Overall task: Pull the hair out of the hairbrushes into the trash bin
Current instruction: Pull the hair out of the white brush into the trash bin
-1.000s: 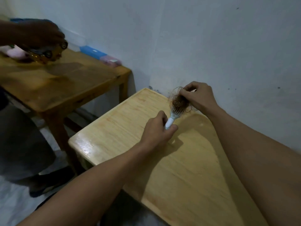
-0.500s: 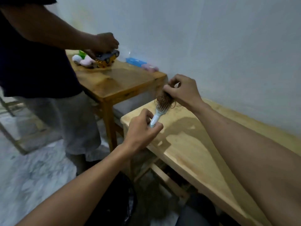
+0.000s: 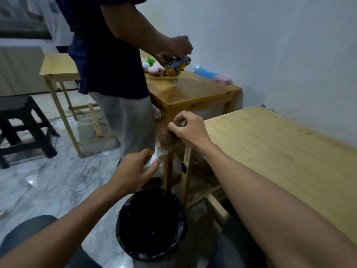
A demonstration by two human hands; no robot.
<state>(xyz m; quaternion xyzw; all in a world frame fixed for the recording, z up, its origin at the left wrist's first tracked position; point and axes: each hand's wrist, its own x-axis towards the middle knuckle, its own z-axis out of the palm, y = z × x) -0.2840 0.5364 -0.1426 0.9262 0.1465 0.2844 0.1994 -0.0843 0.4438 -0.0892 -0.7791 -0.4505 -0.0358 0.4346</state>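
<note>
Brush (image 3: 163,147) now above bin (image 3: 152,225); right hand (image 3: 188,130) pinching hair (image 3: 166,135).

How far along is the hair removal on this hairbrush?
Early stage. Done: the white hairbrush is held off the table, near the black-lined trash bin. In hand: the left hand grips the handle while the right hand pinches the brown hair clump, still tangled in the bristles. Left: pull it free and drop it in.

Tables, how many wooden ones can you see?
3. One light table is on the right by the wall. A darker table holds toys behind it. Another light table stands at the left, partly hidden by the standing person. Others may be out of view.
</note>
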